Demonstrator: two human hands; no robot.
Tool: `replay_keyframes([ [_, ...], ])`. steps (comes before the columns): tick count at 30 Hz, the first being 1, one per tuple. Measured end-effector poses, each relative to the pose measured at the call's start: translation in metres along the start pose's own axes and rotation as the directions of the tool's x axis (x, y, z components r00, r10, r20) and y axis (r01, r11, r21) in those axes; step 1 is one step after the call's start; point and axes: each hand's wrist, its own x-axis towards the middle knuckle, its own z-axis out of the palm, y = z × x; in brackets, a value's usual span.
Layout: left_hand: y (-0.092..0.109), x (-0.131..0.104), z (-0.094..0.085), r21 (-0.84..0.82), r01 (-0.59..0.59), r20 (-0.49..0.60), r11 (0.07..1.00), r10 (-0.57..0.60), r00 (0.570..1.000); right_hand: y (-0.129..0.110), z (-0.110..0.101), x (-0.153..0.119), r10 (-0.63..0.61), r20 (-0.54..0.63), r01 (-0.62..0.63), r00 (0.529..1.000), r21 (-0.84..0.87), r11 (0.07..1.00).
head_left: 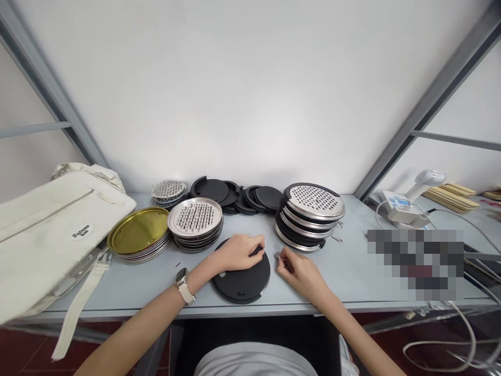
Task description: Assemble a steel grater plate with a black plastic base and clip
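Note:
A round black disc lies flat near the table's front edge, with a small slot by its near rim and a shiny strip at its right. My left hand rests across its upper part, fingers curled and thumb and forefinger closed at the far right rim. Just right of the disc, my right hand pinches a small metal wire loop, mostly hidden by the fingers. Behind that hand stands a stack of black-rimmed grater discs, several wire loops sticking out at its right.
Along the back are black round holders, small perforated discs, a stack of grater plates and gold-topped round lids. A cream bag leans at left. At right are a white handheld device on a stand and cables.

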Motion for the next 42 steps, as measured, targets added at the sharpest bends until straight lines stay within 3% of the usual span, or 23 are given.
replay_keyframes([
  [6,0.001,-0.001,-0.001,-0.012,-0.022,-0.035,1.000,0.022,0.999,-0.002,-0.007,-0.002,-0.081,-0.023,0.084,0.996,0.202,0.976],
  [15,-0.001,-0.001,0.002,-0.071,-0.146,-0.043,0.987,0.144,0.989,-0.007,-0.013,-0.005,-0.270,-0.023,0.269,0.963,0.179,0.946],
  [23,-0.002,-0.001,0.001,-0.197,-0.039,-0.160,0.980,0.007,0.987,-0.004,-0.009,-0.004,-0.252,-0.113,0.269,0.961,0.177,0.947],
  [30,0.000,-0.001,0.001,-0.241,-0.038,-0.125,0.970,0.008,0.992,-0.007,-0.012,-0.003,-0.270,-0.072,0.279,0.960,0.163,0.947],
  [35,0.000,-0.001,0.002,-0.161,-0.010,-0.152,0.987,-0.015,0.988,-0.006,-0.012,-0.002,-0.207,-0.079,0.218,0.975,0.167,0.962],
  [38,-0.002,-0.002,0.000,0.036,-0.001,-0.184,0.999,0.007,0.983,-0.005,-0.014,0.002,-0.099,-0.043,0.106,0.994,0.267,0.958],
  [42,-0.006,-0.003,-0.002,0.222,-0.038,-0.093,0.974,0.060,0.994,-0.006,-0.009,0.015,-0.023,-0.018,0.027,1.000,0.317,0.948],
])
